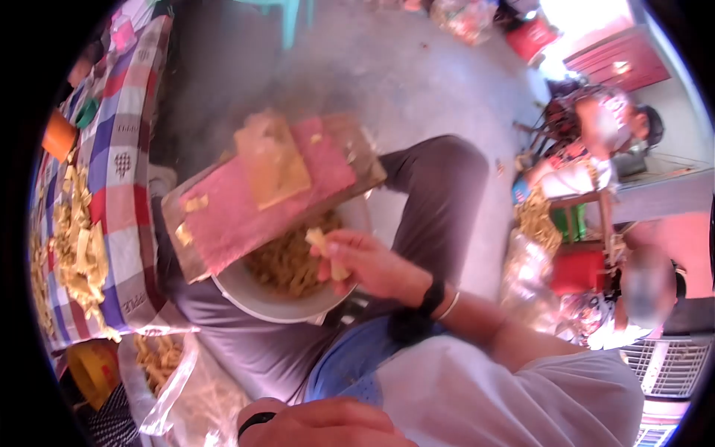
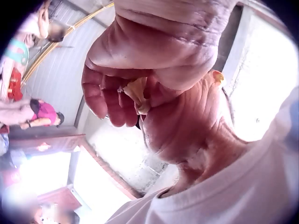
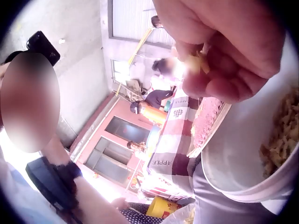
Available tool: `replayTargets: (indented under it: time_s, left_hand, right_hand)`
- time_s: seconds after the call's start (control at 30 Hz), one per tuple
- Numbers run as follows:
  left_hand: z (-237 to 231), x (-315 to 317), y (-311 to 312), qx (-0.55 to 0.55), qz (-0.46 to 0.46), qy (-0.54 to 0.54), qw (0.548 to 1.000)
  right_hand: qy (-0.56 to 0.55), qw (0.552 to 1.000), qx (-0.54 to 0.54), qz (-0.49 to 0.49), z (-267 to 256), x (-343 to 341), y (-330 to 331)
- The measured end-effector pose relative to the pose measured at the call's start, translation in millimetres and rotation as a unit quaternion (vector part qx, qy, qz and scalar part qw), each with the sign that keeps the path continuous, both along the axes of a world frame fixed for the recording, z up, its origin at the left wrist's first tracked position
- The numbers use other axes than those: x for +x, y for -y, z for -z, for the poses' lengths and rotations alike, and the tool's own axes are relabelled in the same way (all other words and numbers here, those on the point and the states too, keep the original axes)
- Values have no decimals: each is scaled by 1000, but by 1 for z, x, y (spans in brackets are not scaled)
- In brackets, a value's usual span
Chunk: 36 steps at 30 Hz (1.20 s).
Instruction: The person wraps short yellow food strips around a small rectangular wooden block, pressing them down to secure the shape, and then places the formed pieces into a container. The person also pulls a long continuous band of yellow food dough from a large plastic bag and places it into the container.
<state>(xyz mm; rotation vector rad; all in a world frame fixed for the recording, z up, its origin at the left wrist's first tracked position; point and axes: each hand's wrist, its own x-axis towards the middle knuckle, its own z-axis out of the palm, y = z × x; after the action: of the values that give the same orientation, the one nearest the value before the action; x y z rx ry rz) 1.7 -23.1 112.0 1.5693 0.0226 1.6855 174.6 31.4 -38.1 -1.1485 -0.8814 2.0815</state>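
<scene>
My right hand [image 1: 365, 261] pinches a pale yellow strip [image 1: 317, 240] between thumb and fingers, over a white bucket [image 1: 261, 307]. Inside the bucket lie many yellowish twisted strips [image 1: 287, 264]. A board with a pink cover [image 1: 231, 216] spans the bucket's far side, bearing a flat yellow sheet [image 1: 272, 167] and small scraps. Close to my chin, my left hand [image 2: 154, 51] has curled fingers around a small pale yellow piece [image 2: 137, 93]. In the head view this hand is at the bottom edge, its fingertips hidden.
At left, a checked cloth [image 1: 126, 156] carries a heap of pale strips [image 1: 80, 253] and an orange cup [image 1: 59, 135]. A clear plastic bag [image 1: 197, 395] of strips stands beside my leg. Other people sit at right, near a red stool [image 1: 577, 268].
</scene>
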Motion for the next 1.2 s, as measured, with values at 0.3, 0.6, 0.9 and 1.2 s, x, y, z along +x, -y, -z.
replayTargets:
  time_s: [0.3, 0.6, 0.9, 1.2]
  left_hand:
    - [-14, -5, 3, -45, 99, 44, 993]
    - [-6, -15, 23, 10, -50, 0, 999]
    - [16, -29, 52, 43, -63, 14, 997]
    - [45, -29, 76, -27, 35, 66, 997]
  right_hand:
    - [57, 996, 43, -52, -18, 7, 4]
    - [114, 985, 88, -97, -25, -11, 19]
    - [142, 981, 82, -107, -24, -14, 20]
    - [342, 861, 353, -133, 6, -11, 11]
